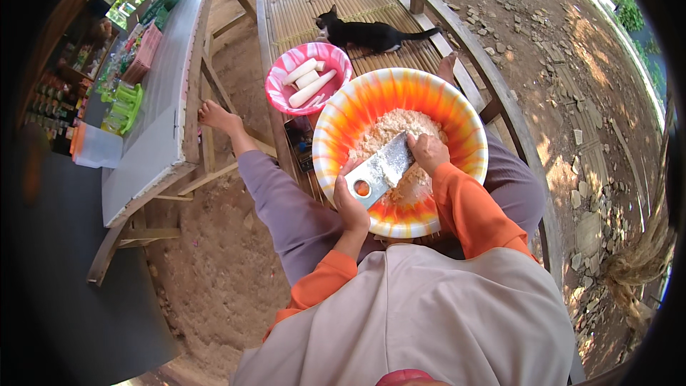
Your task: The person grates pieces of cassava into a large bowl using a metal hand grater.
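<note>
Head view showed me the left hand [351, 205] clasping the grater [383, 170], the right hand [430, 154] curled at its far end, grasp unclear.

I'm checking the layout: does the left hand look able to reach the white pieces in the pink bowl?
Probably yes, if the left hand releases the grater: the pink bowl is open on top, with the white pieces exposed.

Flat silver metal grater [377, 169], round hole near its lower end, slanted over a wide orange-and-white basin [386, 89], pale shreds [391, 174] on the grater's face, a crumbly off-white heap [394, 124] inside the basin.
</note>
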`<act>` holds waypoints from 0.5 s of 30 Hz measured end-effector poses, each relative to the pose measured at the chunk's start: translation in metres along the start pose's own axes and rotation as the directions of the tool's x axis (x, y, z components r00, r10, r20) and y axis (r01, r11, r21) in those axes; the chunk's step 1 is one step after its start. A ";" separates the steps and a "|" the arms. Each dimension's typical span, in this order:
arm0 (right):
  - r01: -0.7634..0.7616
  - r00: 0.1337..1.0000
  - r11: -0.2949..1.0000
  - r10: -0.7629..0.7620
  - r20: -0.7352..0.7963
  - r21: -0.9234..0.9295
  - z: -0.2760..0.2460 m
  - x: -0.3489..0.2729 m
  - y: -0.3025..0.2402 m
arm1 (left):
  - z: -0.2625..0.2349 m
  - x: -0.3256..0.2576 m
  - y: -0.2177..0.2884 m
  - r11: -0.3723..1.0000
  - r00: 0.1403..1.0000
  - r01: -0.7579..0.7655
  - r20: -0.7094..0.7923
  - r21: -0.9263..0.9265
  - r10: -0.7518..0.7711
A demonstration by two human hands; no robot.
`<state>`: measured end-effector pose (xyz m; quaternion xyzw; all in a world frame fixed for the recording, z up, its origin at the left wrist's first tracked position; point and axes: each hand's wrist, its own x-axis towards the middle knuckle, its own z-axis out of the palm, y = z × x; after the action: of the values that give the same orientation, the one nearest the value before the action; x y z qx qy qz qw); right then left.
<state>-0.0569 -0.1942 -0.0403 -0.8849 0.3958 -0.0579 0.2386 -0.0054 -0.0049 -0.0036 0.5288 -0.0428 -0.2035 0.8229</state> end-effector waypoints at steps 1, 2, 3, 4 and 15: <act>0.021 1.000 0.999 -0.020 -0.008 0.027 0.002 0.003 0.004 | 0.002 -0.001 0.000 1.000 1.000 -0.002 0.010 0.011 0.002; 0.041 0.999 0.998 -0.040 -0.016 0.053 0.004 0.005 0.007 | 0.000 -0.001 -0.001 1.000 1.000 0.007 0.012 -0.013 -0.007; 0.036 0.999 0.999 -0.037 0.032 0.021 0.004 -0.003 0.000 | -0.005 0.000 -0.004 0.999 1.000 0.013 0.004 -0.041 -0.013; 0.034 0.996 0.999 -0.033 0.077 -0.013 0.001 -0.017 -0.013 | -0.006 0.003 -0.007 0.997 1.000 0.018 -0.002 -0.073 -0.018; -0.056 0.996 0.998 0.053 0.067 0.036 -0.002 -0.011 0.004 | 0.001 -0.002 0.005 0.999 0.999 0.037 -0.021 -0.034 -0.038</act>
<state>-0.0675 -0.1898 -0.0399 -0.8705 0.4105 -0.0296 0.2698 -0.0058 -0.0036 0.0020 0.5180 -0.0206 -0.2139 0.8280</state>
